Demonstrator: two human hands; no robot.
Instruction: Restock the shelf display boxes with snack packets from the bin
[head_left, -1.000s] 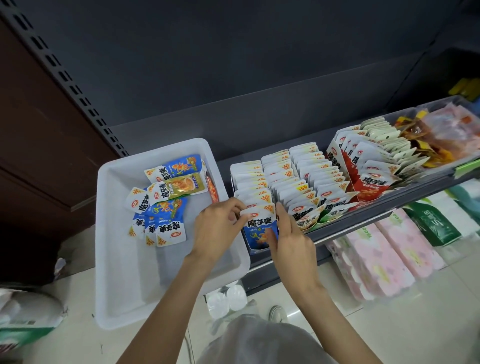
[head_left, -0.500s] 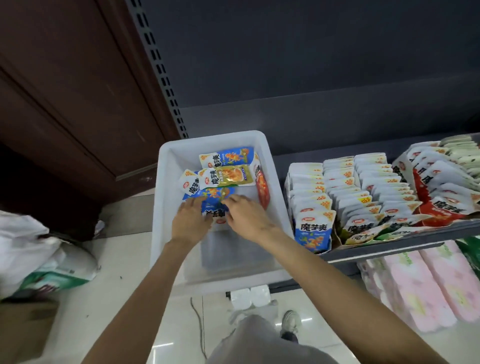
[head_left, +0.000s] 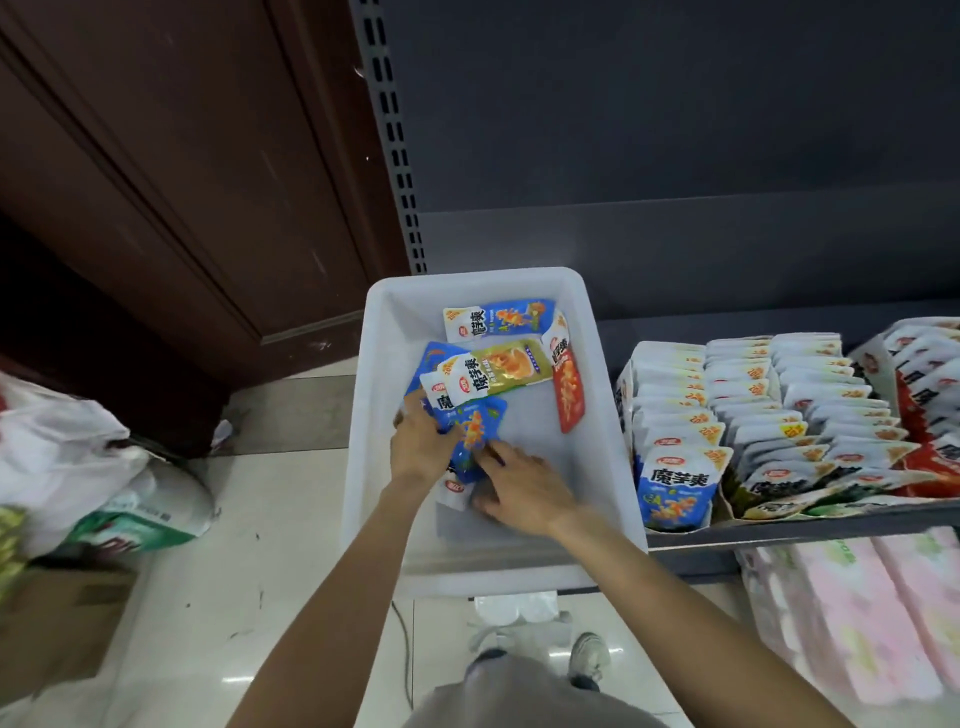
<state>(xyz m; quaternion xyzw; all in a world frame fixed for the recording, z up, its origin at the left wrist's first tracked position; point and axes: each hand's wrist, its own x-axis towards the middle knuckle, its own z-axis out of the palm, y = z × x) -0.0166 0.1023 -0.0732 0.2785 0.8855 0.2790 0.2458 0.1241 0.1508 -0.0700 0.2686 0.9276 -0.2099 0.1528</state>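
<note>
A white plastic bin (head_left: 597, 364) stands at the left end of the shelf with several snack packets in it: blue ones, a green-gold one (head_left: 498, 371) and a red one (head_left: 567, 387). Both my hands are inside the bin. My left hand (head_left: 418, 447) grips the left side of a small stack of blue packets (head_left: 472, 431). My right hand (head_left: 522, 488) holds the stack's lower right edge, fingers curled round it. To the right, the display boxes (head_left: 675, 441) hold upright rows of packets, a blue one at the front.
A dark shelf edge (head_left: 779, 530) runs under the boxes, with pink wrapped packs (head_left: 857, 623) below it. On the floor at the left lie white bags (head_left: 62, 457) and a cardboard box (head_left: 57, 618). A brown door panel (head_left: 156, 182) stands behind them.
Both hands left the front blue packet in the display box and moved left into the bin, where they closed on the blue packets. The camera swung left with them.
</note>
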